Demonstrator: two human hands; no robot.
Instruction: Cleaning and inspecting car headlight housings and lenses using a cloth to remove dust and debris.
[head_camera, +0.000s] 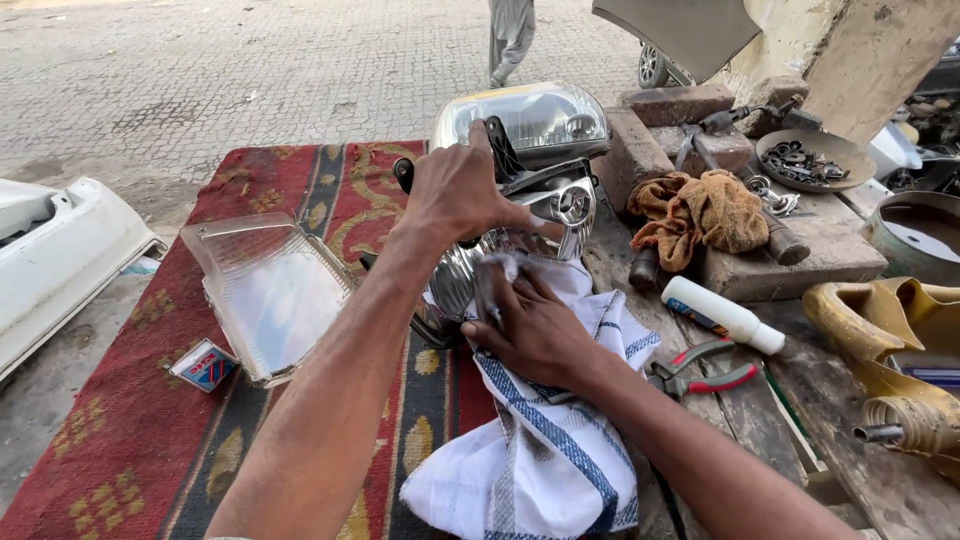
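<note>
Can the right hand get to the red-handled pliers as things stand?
Probably yes. The right hand presses the white-and-blue cloth against the headlight housing; the pliers lie just right of it, with nothing between.

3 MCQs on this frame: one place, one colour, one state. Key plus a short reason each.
1. Where does the clear lens cover lie?
A) on the red rug
B) on the bricks
C) in the metal bowl

2. What colour are the stripes on the white cloth?
A) green
B) blue
C) orange

3. What is the left hand doing?
A) resting flat on the rug
B) gripping the headlight housing
C) holding the pliers

Key: 1 A, it rests on the rug, left of the arms. 2 B, blue bands cross the white. 3 B, it grips the housing while the right hand presses cloth against it.
</note>
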